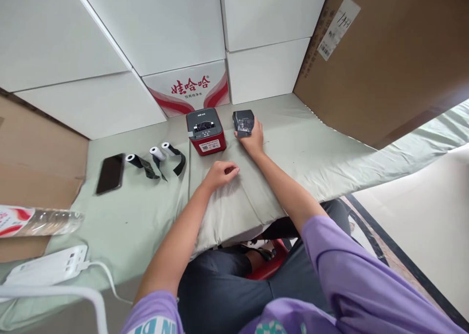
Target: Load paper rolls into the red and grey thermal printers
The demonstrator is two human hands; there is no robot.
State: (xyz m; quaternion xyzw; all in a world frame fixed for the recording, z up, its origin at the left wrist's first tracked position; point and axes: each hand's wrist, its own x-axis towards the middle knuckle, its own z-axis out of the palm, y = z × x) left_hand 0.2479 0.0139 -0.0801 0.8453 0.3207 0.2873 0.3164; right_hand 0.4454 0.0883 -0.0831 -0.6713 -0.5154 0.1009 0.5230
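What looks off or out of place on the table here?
The small red printer has its top open; a dark lid-like piece lies beside it under the right hand. Three paper rolls trail loose dark strips. A water bottle lies on its side. No spill visible.

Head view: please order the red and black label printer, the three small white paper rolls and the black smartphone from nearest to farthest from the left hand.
1. Red and black label printer, just beyond the left hand.
2. Three small white paper rolls, to its left.
3. Black smartphone, farthest left.
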